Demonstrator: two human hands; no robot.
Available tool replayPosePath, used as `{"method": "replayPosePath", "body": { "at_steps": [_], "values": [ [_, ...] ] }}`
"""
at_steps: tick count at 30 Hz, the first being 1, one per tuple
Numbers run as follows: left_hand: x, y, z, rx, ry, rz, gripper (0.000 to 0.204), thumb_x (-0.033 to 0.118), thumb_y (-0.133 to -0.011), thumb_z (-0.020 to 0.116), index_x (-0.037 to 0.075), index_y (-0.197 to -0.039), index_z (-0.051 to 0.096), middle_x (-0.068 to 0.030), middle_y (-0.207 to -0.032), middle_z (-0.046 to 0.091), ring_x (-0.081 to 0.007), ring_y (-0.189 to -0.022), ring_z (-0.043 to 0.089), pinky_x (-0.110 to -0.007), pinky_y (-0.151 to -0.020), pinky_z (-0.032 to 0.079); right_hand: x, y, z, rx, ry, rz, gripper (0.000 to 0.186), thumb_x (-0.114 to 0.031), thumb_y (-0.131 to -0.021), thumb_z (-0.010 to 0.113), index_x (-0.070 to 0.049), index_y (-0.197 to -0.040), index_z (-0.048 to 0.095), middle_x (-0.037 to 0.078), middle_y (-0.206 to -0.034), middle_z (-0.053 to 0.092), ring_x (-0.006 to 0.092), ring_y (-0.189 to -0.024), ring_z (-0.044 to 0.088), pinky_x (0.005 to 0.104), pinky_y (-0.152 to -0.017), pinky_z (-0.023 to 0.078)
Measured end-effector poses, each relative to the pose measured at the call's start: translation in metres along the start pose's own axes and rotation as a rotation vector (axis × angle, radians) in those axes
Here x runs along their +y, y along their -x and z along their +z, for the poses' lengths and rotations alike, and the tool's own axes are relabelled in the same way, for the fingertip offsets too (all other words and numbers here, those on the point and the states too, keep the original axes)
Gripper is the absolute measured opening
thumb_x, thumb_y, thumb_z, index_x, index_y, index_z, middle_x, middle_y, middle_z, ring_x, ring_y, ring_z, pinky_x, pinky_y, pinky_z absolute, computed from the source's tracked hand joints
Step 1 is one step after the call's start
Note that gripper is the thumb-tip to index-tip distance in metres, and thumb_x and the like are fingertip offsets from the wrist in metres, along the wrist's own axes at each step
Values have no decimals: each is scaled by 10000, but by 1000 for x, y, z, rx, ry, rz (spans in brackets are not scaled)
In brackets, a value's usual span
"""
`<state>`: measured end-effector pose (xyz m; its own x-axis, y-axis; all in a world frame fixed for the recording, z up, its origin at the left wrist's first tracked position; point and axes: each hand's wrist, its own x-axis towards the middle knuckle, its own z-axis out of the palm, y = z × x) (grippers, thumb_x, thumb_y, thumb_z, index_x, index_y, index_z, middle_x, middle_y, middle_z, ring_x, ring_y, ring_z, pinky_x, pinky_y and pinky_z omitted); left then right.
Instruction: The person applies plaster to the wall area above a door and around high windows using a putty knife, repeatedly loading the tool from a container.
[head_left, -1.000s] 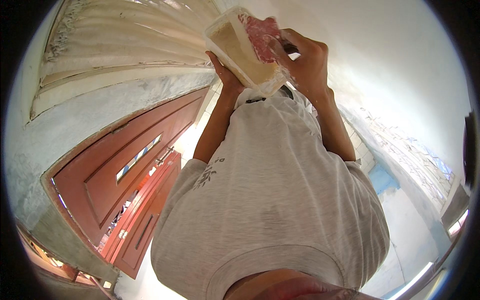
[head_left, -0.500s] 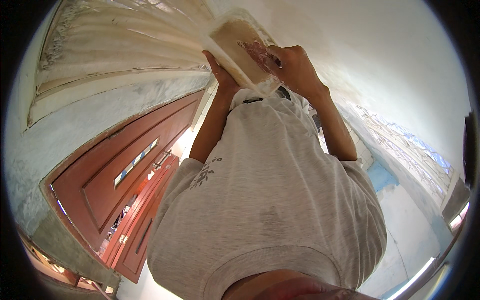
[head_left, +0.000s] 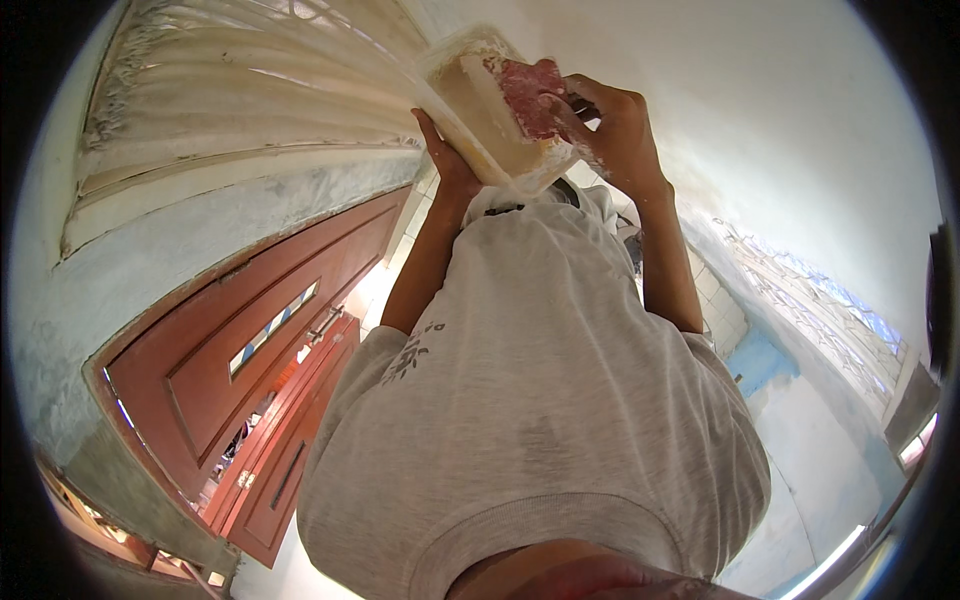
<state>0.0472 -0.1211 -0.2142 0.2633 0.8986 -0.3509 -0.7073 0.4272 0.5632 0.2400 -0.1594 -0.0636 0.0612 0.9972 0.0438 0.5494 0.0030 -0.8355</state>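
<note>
Head view, looking down past a grey shirt (head_left: 540, 380) with a small dark print on it. Rectangular tub (head_left: 466, 136), pale and see-through, out beyond the shirt's hem at the top of the view, tilted on a slant; whitish residue crusts its rim and walls. Left hand (head_left: 452, 165) supports it from the near left side: thumb raised along the outer wall, palm against it, remaining fingers hidden by the tub, so their curl cannot be told. Right hand (head_left: 622, 130) is partly closed, thumb and fingers pinching a flat red scraper (head_left: 530, 98) with an irregular edge; pale smears on the blade and on the fingers. Blade sits over the tub's right side; whether it touches the rim cannot be told. Surroundings: pale curtain (head_left: 270, 100) upper left, reddish-brown door (head_left: 215, 340) below it with a metal handle (head_left: 326, 323), white wall (head_left: 790, 120) to the right, patterned grille (head_left: 810, 300) lower down, light-blue patch (head_left: 765, 362) near it.
</note>
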Motion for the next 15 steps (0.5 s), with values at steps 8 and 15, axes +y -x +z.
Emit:
{"method": "replayPosePath", "body": {
  "at_steps": [8,15],
  "values": [
    [3,-9,-1,-12,121,-44,773,723,-1003,363,156,-1526,418,-84,-1472,515,-287,-1313,526,-467,-1102,463,0,6,-11,114,-200,50,326,-134,-973,672,-47,-1283,620,158,-911,753,244,-717,723,342,-697,571],
    [8,-2,15,-11,68,25,840,756,-984,349,120,-1530,408,-118,-1452,545,-291,-1302,560,-455,-1079,495,34,5,-34,-68,-197,-232,279,-3,-904,623,-32,-1171,700,120,-998,746,215,-755,692,323,-731,560]
  ]
}}
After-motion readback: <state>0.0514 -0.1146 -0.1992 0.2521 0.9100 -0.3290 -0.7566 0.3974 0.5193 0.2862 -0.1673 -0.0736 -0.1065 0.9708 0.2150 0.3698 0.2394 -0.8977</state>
